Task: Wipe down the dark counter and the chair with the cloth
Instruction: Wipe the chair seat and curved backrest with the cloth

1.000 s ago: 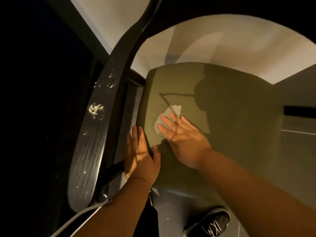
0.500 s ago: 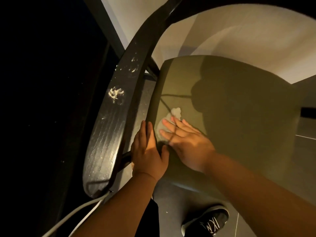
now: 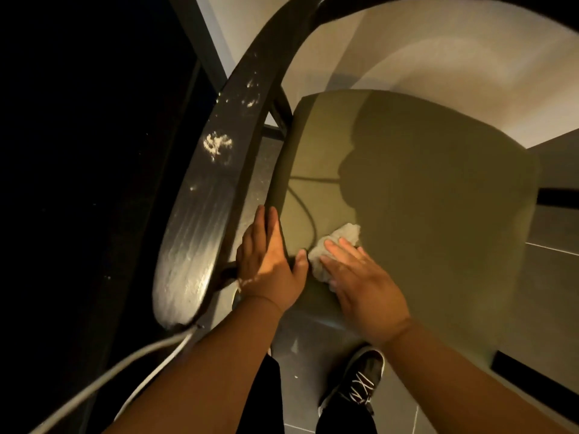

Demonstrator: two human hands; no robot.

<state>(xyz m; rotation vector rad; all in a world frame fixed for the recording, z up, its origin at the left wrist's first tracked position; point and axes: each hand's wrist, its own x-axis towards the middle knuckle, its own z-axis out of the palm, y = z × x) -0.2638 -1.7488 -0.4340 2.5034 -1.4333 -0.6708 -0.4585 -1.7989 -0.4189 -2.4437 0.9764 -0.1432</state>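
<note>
While the cloth (image 3: 336, 249) lies on the chair seat (image 3: 423, 198) near its left edge, we press it under flat fingers of our right hand (image 3: 363, 286) | left hand (image 3: 269, 261) braces that edge, fingers straight, holding nothing | risk: unpinched, cloth could bunch or slip free

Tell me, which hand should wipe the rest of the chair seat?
Probably the right. The right hand lies flat on the cloth, which is on the seat. The left hand rests on the seat's side edge, with no cloth under it.
</note>
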